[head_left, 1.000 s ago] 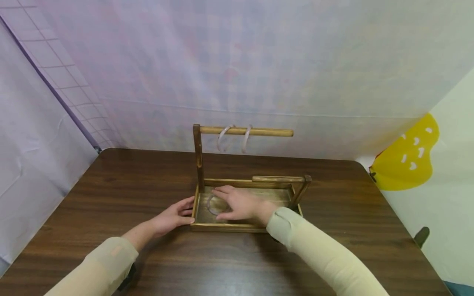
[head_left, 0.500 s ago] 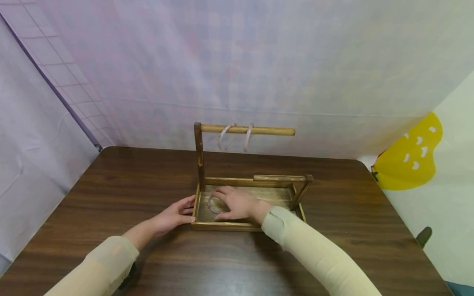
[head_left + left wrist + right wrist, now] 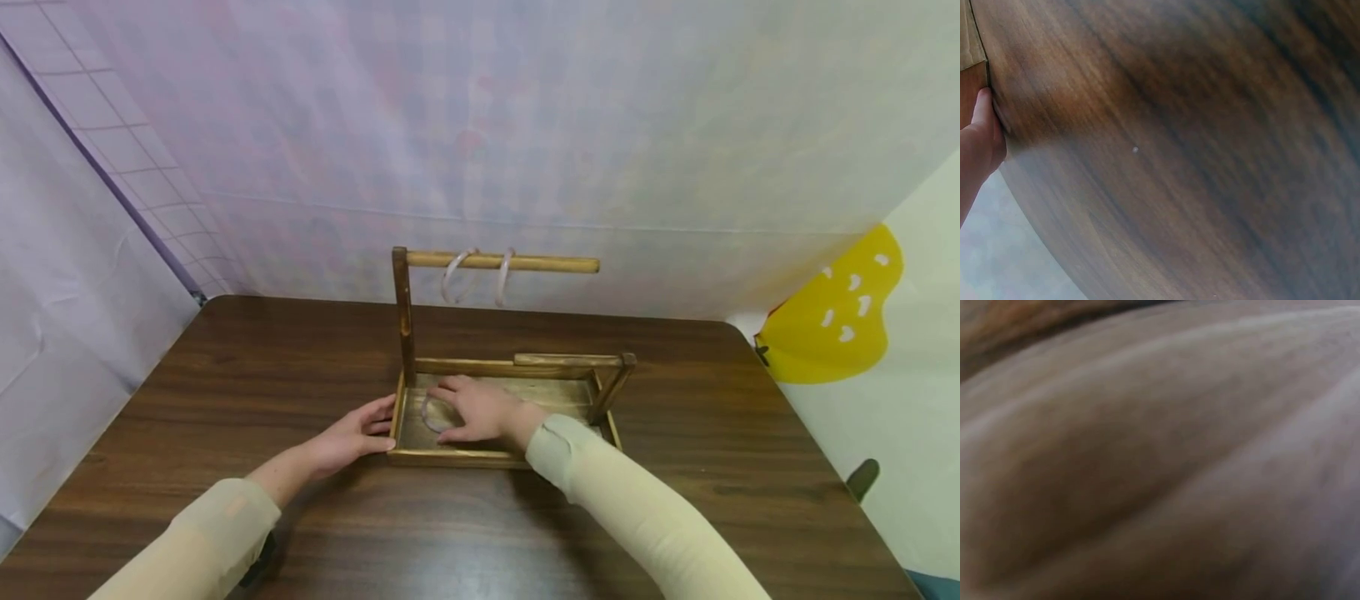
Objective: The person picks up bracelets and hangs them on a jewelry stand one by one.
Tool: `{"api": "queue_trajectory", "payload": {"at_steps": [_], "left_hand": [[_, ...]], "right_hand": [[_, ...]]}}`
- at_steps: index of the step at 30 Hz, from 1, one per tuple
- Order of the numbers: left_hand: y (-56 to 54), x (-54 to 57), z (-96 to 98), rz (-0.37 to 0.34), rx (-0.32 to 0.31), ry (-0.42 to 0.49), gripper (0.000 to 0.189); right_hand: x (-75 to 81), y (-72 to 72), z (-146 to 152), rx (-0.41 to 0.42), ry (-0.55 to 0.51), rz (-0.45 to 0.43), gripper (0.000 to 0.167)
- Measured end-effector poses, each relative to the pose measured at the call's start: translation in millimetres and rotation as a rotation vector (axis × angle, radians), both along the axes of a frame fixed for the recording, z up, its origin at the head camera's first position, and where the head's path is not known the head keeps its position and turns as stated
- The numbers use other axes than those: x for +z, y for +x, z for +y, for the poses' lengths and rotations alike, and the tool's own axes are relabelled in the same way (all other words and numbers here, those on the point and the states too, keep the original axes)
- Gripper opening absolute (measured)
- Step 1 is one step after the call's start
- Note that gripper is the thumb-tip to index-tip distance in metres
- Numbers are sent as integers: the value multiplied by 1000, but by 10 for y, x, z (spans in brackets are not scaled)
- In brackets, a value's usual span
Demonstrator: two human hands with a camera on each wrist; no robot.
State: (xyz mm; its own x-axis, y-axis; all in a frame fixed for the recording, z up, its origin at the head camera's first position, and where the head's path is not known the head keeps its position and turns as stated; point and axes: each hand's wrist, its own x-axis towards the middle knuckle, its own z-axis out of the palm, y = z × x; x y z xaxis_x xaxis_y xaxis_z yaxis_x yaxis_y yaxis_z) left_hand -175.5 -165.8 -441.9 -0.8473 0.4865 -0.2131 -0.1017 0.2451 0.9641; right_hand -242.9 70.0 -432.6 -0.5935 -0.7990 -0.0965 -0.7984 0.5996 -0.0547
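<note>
A wooden bangle stand with a shallow tray base (image 3: 465, 459) stands on the table in the head view. In the tray's left part lies a pale, translucent bangle (image 3: 426, 416), with my right hand (image 3: 483, 411) over it. My right fingers curl at its far side and the thumb at its near side; the hand hides its right part. At the tray's left end my left hand (image 3: 347, 439) touches the wall with extended fingers and thumb; the left wrist view shows only its thumb side (image 3: 985, 134). A blurred close surface fills the right wrist view.
Two pale bangles, a left one (image 3: 448, 282) and a right one (image 3: 502, 282), hang on the tall upper bar (image 3: 562, 264). A lower bar (image 3: 558, 360) sits on a short post at right. The brown table (image 3: 315, 358) meets a pale curtain (image 3: 315, 150) behind.
My right wrist and forearm have shifted slightly left, while the fingers stay around the bangle. The left hand keeps its place at the tray's end. The head view has shifted slightly.
</note>
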Motion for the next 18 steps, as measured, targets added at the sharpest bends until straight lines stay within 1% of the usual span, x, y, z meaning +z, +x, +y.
{"api": "queue_trajectory", "payload": {"at_steps": [4,10,14,18], "left_hand": [[1,6,2,2,0,1,73],[2,7,2,1,3,4,73],[1,0,-2,6,3,5,73],[0,-5,-3,5,3,8,74]], "right_hand": [[10,9,-2,17,6,23,72],[26,24,4,19,11,28,68],[13,21,13,10,-14,37,68],[6,19,27,19,-43,54,69]]}}
